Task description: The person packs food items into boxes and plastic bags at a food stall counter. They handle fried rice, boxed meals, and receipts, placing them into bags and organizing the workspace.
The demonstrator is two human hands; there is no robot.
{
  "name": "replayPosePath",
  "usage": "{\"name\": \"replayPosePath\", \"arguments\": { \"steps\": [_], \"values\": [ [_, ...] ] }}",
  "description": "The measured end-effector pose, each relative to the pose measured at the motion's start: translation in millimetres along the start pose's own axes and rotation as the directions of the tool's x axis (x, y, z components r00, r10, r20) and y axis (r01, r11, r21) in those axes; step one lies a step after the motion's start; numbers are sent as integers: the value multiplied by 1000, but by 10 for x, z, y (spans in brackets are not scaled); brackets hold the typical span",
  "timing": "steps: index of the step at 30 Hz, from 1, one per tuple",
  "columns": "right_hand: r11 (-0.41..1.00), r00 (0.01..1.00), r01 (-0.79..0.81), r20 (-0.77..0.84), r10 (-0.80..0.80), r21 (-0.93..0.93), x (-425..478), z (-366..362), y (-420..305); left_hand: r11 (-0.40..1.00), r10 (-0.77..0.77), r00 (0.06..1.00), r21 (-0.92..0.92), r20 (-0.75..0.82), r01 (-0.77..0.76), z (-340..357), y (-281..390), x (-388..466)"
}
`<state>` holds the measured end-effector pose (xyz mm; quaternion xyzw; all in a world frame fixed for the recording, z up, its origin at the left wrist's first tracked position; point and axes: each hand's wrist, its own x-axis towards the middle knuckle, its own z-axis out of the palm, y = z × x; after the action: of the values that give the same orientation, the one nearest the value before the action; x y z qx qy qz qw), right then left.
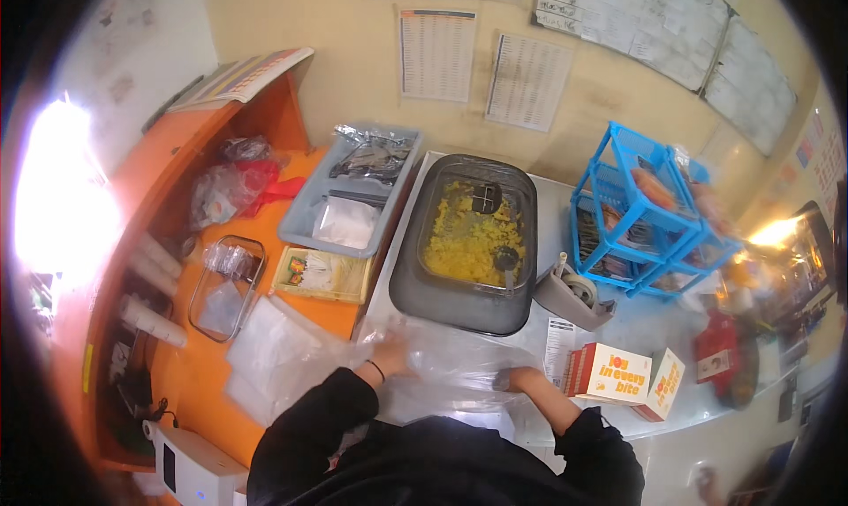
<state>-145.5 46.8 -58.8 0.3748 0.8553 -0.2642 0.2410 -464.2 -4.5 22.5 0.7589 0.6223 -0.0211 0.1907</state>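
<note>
A clear plastic bag (457, 363) stretches between my two hands, low in front of my body and over the metal table's near part. My left hand (391, 357), blurred by motion, grips its left end. At the right end, my right hand (522, 379) holds the plastic; a small dark patch shows at its fingertips, too blurred to identify. Just beyond the bag is a dark tray (457, 314) with a clear-lidded or film-covered container of yellow crumbly food (457, 241). Two black utensils lie in the food. Flat plastic bags (271, 353) are stacked left of my left hand.
A grey divided bin (397, 194) holds packets, with a yellow basket (361, 280) before it. A wire basket (193, 314) sits farther left. Rightward are a tape dispenser (553, 294), printed boxes (619, 372) and blue racks (599, 254). A white device (202, 469) stands lower left.
</note>
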Motion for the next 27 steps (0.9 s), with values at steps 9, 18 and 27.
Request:
{"name": "replayPosePath", "arguments": {
  "steps": [9, 18, 27],
  "values": [
    [949, 960, -163, -264, 90, -269, -273, -622, -1639, 964, 179, 961, 234, -211, -128, -73, 225, -102],
    [874, 429, 466, -828, -361, -140, 1605, -3075, -2329, 993, -113, 979, -25, 168, 118, -394, 319, -76],
    [959, 709, 208, -646, -283, -191, 3252, -3428, -2049, 672, 218, 973, -713, -71, -202, -1097, -535, -642]
  ]
}}
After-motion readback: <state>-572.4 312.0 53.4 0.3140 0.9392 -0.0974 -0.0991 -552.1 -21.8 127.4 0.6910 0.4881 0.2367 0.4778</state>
